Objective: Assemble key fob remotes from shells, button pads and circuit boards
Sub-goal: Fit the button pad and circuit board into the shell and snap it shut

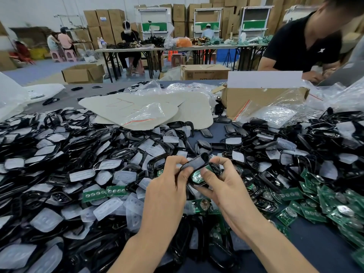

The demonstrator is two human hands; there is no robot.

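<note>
My left hand [167,186] pinches a black shell cover [195,161] by its left end, tilted above a second piece. My right hand [220,178] grips the lower black shell [213,168], which has a green circuit board [197,176] lying in it; my thumb presses on the board. The cover partly overlaps the lower shell. Around my hands the table is heaped with black shells [59,146], translucent button pads [110,207] and green circuit boards [315,209].
White foam sheets [141,111] and clear zip bags [271,113] lie behind the heap. An open cardboard box [262,97] stands at the back right. A person in a black shirt [303,48] works across the table. Other workers sit at far tables.
</note>
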